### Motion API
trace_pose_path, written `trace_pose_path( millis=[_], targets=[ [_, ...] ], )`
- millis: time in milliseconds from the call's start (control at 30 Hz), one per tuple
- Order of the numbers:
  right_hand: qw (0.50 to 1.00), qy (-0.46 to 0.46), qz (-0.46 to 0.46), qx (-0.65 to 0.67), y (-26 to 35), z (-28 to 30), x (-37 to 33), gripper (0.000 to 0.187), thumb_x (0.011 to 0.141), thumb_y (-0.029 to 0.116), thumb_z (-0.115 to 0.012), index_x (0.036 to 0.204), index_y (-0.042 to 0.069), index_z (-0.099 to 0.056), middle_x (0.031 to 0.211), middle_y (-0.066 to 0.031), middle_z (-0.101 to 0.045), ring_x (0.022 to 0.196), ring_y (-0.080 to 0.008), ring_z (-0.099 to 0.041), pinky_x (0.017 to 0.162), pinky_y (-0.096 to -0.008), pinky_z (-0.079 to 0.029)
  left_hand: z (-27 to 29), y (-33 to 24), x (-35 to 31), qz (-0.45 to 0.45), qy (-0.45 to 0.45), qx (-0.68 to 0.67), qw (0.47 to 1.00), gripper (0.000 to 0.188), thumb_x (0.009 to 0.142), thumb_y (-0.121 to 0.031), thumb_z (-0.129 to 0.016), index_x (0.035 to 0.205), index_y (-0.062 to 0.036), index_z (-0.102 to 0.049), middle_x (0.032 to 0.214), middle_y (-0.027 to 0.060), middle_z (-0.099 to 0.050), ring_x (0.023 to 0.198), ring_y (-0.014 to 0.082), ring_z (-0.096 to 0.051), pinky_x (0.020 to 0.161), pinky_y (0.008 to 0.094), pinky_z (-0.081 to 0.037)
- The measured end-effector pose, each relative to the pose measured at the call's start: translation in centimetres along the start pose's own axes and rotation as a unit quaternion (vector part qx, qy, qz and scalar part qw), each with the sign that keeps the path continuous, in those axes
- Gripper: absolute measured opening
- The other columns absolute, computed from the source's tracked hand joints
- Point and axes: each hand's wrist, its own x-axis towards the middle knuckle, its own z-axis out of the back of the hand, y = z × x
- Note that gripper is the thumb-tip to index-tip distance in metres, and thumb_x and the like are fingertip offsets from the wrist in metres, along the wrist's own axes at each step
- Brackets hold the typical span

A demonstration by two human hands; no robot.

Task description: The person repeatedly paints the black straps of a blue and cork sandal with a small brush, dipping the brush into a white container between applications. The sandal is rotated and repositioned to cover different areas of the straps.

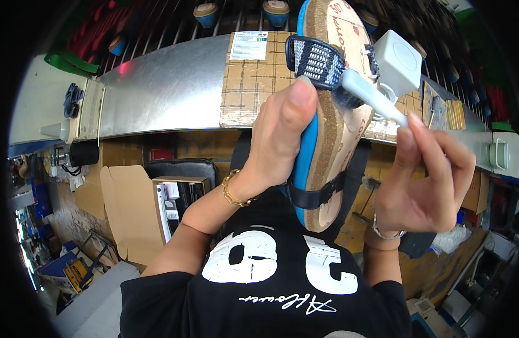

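My left hand [282, 135] is closed around the left edge of a sandal [324, 141], thumb pressed near its strap. The sandal is upright, with a cork midsole, a bright blue outer sole and a tan insole with print. A black-and-white woven strap [318, 62] crosses its upper part, and a dark strap [316, 194] spans the lower end. My right hand [423, 174] pinches the thin end of a pale grey tapered handle [372, 97] between thumb and fingertips. Its thick end meets the sandal beside the woven strap; the working tip is blurred and partly hidden.
A metal bench [164, 84] carries a cardboard sheet [254, 84] and a white block-shaped object [397, 62]. Behind it, blue-soled footwear [206, 14] sits on a rack of bars. Below the bench lies an opened cardboard box [127, 208]. A white mug [499, 153] is far right.
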Motion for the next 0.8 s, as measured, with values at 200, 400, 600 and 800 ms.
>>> trace_pose_path(
  millis=[200, 400, 600, 800],
  targets=[
    [0.985, -0.017, 0.020, 0.171, -3.6, -2.2, 1.9, 0.029, 0.071, -0.004, -0.084, 0.097, 0.009, -0.082, 0.088, -0.0039, -0.064, 0.077, -0.0128, -0.057, 0.065, -0.0231, -0.043, 0.1, -0.4, 0.4, 0.009, 0.003, -0.013, 1.000, 0.090, 0.100, -0.074, -0.021, 0.145, 0.0012, -0.043, 0.133, 0.0162, -0.060, 0.117, 0.0181, -0.062, 0.101, 0.0322, -0.049],
    [0.973, 0.081, 0.044, 0.213, -5.2, -1.7, 3.0, 0.026, 0.073, -0.008, -0.080, 0.096, 0.002, -0.080, 0.094, -0.0085, -0.063, 0.083, -0.0144, -0.057, 0.069, -0.0234, -0.045, 0.1, -0.8, 1.0, 0.037, 0.023, -0.051, 0.998, 0.090, 0.100, -0.074, -0.021, 0.146, 0.0001, -0.043, 0.134, 0.0155, -0.060, 0.118, 0.0180, -0.062, 0.101, 0.0329, -0.049],
    [0.960, 0.127, 0.054, 0.245, -5.7, -1.7, 2.9, 0.027, 0.072, -0.010, -0.080, 0.096, 0.002, -0.079, 0.096, -0.0100, -0.063, 0.085, -0.0152, -0.058, 0.070, -0.0232, -0.045, -0.1, -0.8, 0.9, 0.060, 0.016, -0.113, 0.992, 0.091, 0.098, -0.076, -0.022, 0.145, -0.0017, -0.045, 0.133, 0.0162, -0.062, 0.117, 0.0205, -0.065, 0.100, 0.0352, -0.053],
    [0.962, 0.156, 0.059, 0.215, -5.0, -0.8, 2.0, 0.029, 0.068, -0.010, -0.080, 0.093, 0.004, -0.080, 0.093, -0.0095, -0.062, 0.085, -0.0167, -0.057, 0.070, -0.0251, -0.042, 0.3, -0.3, 1.1, 0.033, 0.002, -0.137, 0.990, 0.091, 0.098, -0.077, -0.021, 0.145, -0.0024, -0.045, 0.131, 0.0168, -0.063, 0.116, 0.0214, -0.066, 0.099, 0.0358, -0.055]
  ],
)
